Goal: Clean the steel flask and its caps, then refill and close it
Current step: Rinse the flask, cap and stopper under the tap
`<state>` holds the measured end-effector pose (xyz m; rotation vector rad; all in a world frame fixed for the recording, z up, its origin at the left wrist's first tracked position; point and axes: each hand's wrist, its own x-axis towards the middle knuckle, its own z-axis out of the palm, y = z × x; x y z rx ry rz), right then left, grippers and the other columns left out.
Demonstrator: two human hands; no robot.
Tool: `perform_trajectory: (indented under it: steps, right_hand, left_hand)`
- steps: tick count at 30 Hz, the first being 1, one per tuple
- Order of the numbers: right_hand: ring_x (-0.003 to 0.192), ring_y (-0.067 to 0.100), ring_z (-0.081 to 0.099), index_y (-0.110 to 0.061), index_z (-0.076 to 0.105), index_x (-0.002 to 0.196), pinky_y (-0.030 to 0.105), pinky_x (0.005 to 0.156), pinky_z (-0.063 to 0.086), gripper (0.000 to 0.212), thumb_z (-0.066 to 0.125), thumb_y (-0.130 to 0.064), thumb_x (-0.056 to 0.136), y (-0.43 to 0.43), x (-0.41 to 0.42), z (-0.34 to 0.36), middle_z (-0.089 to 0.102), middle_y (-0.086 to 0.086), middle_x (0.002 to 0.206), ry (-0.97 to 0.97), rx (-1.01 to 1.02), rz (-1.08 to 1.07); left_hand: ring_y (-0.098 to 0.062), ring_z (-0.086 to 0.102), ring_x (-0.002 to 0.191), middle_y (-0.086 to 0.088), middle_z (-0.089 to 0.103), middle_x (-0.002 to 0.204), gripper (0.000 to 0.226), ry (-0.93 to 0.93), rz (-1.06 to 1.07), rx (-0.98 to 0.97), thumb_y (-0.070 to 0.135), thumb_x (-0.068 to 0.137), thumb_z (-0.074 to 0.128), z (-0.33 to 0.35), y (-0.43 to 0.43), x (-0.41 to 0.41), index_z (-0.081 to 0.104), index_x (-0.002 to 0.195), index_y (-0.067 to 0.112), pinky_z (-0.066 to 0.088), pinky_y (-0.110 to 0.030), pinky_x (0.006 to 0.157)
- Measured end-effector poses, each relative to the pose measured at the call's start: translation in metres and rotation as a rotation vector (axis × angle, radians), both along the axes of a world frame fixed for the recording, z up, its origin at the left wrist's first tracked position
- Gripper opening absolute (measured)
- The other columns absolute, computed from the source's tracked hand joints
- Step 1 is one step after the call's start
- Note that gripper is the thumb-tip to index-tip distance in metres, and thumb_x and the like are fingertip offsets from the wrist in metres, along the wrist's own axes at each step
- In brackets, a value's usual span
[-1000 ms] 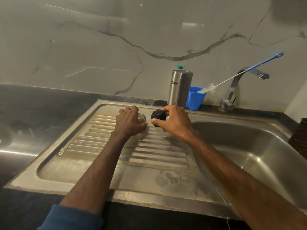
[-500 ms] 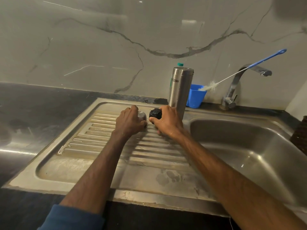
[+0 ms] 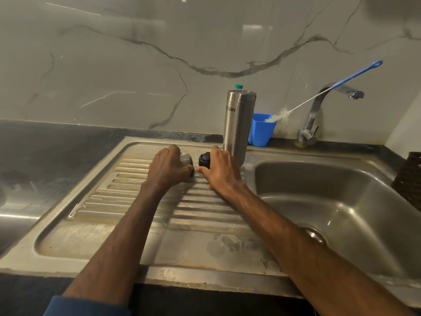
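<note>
Left hand (image 3: 167, 169) grips steel cap (image 3: 186, 158); right hand (image 3: 222, 171) grips black cap (image 3: 204, 159) — flask (image 3: 239, 124) just behind.

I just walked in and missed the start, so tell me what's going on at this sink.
A person is working at a steel sink. The left hand grips a steel cap and the right hand holds a black cap, both down at the ribbed drainboard. The steel flask stands behind them, next to a blue cup with a bottle brush in it.
</note>
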<state>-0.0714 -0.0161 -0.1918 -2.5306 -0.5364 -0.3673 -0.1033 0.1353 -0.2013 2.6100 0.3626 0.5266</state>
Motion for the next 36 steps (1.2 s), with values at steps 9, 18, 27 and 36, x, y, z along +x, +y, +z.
perform_trajectory:
  steps: [9, 18, 27, 36]
  right_hand:
    - [0.06, 0.014, 0.07, -0.013, 0.075, 0.094, 0.038, 0.061, 0.063, 0.01, 0.073, -0.023, 0.096, -0.041, -0.025, 0.019, 0.075, 0.001, 0.087, -0.047, 0.236, 0.185]
    - [0.084, 0.032, 0.078, -0.008, 0.068, 0.115, 0.05, 0.083, 0.064, 0.061, 0.048, -0.063, 0.1, -0.131, -0.02, 0.041, 0.077, 0.018, 0.095, 0.797, 0.747, 0.247]
    - [0.093, 0.025, 0.077, 0.001, 0.07, 0.117, 0.035, 0.072, 0.062, 0.046, 0.086, -0.021, 0.081, -0.234, 0.022, 0.021, 0.078, 0.014, 0.102, 0.818, 1.104, 0.129]
    - [0.099, 0.016, 0.066, -0.017, 0.067, 0.114, 0.02, 0.07, 0.048, 0.055, 0.095, -0.013, 0.067, -0.312, 0.087, -0.025, 0.07, -0.001, 0.106, 0.377, 0.552, -0.199]
  left_hand:
    - [-0.031, 0.069, 0.096, -0.009, 0.073, 0.109, 0.058, -0.269, -0.012, -0.106, 0.051, 0.079, 0.082, 0.033, -0.014, -0.026, 0.064, 0.119, 0.012, 0.057, -0.046, 0.084]
    - [-0.003, 0.069, 0.087, 0.006, 0.071, 0.106, 0.059, -0.4, -0.331, -0.158, 0.046, 0.074, 0.091, 0.045, -0.114, -0.039, 0.068, 0.123, 0.022, 0.054, -0.01, 0.066]
    - [-0.016, 0.059, 0.103, 0.004, 0.057, 0.116, 0.072, -0.166, -0.484, -0.015, 0.057, 0.072, 0.085, 0.023, -0.224, 0.03, 0.044, 0.121, 0.025, 0.055, -0.035, 0.085]
    - [-0.032, 0.031, 0.149, -0.017, 0.03, 0.164, 0.069, -0.135, -0.566, 0.758, 0.004, 0.096, 0.063, 0.031, -0.287, 0.136, 0.031, 0.157, 0.005, 0.042, -0.046, 0.116]
